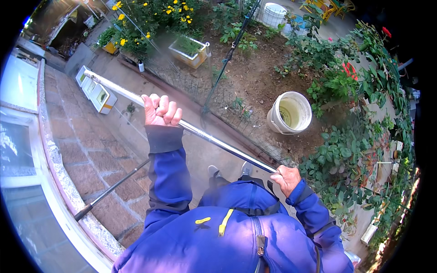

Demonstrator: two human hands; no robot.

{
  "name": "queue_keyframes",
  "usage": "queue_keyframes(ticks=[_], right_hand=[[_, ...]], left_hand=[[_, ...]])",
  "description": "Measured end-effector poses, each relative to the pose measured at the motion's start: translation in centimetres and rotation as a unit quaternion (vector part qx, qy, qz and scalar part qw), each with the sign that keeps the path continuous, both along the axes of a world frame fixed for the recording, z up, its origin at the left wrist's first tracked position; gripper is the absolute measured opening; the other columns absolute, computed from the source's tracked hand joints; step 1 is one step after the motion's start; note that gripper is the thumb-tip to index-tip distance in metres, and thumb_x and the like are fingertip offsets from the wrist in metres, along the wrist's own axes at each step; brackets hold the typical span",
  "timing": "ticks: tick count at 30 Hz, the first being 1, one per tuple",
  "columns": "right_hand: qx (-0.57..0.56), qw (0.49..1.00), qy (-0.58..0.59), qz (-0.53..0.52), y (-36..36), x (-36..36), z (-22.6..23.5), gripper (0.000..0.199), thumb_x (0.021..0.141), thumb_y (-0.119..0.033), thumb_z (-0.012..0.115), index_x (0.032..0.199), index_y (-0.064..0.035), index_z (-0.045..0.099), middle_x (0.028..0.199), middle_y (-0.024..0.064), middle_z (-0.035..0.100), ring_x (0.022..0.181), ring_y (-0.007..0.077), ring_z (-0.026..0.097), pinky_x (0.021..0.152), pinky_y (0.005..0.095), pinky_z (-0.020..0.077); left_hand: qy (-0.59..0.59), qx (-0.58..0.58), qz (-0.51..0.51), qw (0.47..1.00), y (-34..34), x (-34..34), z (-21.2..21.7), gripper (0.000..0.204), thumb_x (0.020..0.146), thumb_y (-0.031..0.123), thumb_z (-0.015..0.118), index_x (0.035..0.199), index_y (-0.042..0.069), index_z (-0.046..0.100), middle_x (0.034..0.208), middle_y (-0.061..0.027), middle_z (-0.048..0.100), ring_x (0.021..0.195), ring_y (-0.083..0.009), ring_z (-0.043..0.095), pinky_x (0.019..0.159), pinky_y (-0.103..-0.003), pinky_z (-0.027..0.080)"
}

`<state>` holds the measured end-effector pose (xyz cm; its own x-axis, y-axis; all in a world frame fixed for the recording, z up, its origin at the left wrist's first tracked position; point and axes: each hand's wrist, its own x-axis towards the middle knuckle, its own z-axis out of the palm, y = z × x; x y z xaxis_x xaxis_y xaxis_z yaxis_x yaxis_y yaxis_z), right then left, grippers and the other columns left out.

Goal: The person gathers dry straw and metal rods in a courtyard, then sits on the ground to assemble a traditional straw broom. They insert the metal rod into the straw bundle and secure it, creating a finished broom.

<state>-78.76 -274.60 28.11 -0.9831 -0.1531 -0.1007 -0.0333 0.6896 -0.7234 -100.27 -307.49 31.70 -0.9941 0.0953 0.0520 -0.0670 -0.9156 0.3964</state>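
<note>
The person held a long silvery metal pole [214, 139] in both hands, and everything here is placed against that pole. The left hand [160, 110] had its grip wrapped tight around the pole's middle stretch, fingers curled over the top. The right hand [287, 179] was clenched around the pole's near end, close to the blue jacket [227, 232]. The pole slanted up and away to the left, its far end reaching the white window frame [27, 109] above the brick wall [91, 154]. A thin dark rod [111, 189] ran below the pole against the bricks. Beyond the pole, on bare garden soil, stood a white bucket [290, 113], well apart from it.
</note>
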Motion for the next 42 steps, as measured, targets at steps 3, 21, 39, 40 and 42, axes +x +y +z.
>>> queue_keyframes(ticks=[3,21,39,40,42], right_hand=[[-0.027,0.999,-0.038,0.005,0.1,0.0,0.0,0.027,0.079,-0.022,0.061,0.07,0.0005,0.049,0.059,0.0209,0.051,0.057,0.0384,0.053,0.053,0.0407,0.0424],[-0.077,0.992,-0.078,0.054,-1.4,0.5,-2.3,0.03,0.083,-0.025,0.054,0.066,-0.0004,0.049,0.055,0.0089,0.05,0.051,0.0162,0.049,0.051,0.0306,0.0403],[-0.096,0.972,-0.138,-0.166,2.6,4.0,-6.8,0.028,0.073,-0.026,0.065,0.077,0.0018,0.06,0.067,0.0139,0.058,0.062,0.0217,0.055,0.06,0.0342,0.0432],[-0.106,0.968,-0.14,-0.179,2.7,3.8,-6.3,0.029,0.072,-0.026,0.066,0.077,0.0018,0.061,0.066,0.0136,0.058,0.061,0.0211,0.055,0.06,0.0334,0.0436],[-0.067,0.977,-0.078,-0.189,3.9,4.2,-8.1,0.025,0.067,-0.022,0.072,0.075,-0.0006,0.062,0.058,0.0101,0.057,0.055,0.0135,0.054,0.054,0.0291,0.0449]], left_hand=[[0.016,-0.002,-0.009,1.0,0.0,0.1,0.1,0.036,0.091,0.043,0.044,0.07,0.014,0.036,0.054,0.0049,0.027,0.039,-0.0064,0.021,0.035,-0.021,0.021],[-0.002,0.057,-0.078,0.995,1.5,-2.0,-3.1,0.039,0.087,0.048,0.05,0.09,0.009,0.052,0.068,-0.0013,0.043,0.058,-0.0132,0.041,0.056,-0.029,0.037],[-0.129,0.055,-0.088,0.986,11.2,2.9,-8.8,0.034,0.093,0.032,0.043,0.116,0.009,0.05,0.099,-0.0104,0.059,0.091,-0.0268,0.057,0.081,-0.041,0.046],[-0.127,0.055,-0.084,0.987,11.7,2.9,-8.6,0.034,0.092,0.032,0.045,0.116,0.009,0.051,0.098,-0.0106,0.059,0.089,-0.0266,0.057,0.08,-0.04,0.046],[-0.129,0.059,-0.082,0.986,12.6,2.8,-8.2,0.033,0.092,0.032,0.045,0.115,0.009,0.051,0.096,-0.0105,0.059,0.088,-0.0261,0.057,0.08,-0.04,0.046]])
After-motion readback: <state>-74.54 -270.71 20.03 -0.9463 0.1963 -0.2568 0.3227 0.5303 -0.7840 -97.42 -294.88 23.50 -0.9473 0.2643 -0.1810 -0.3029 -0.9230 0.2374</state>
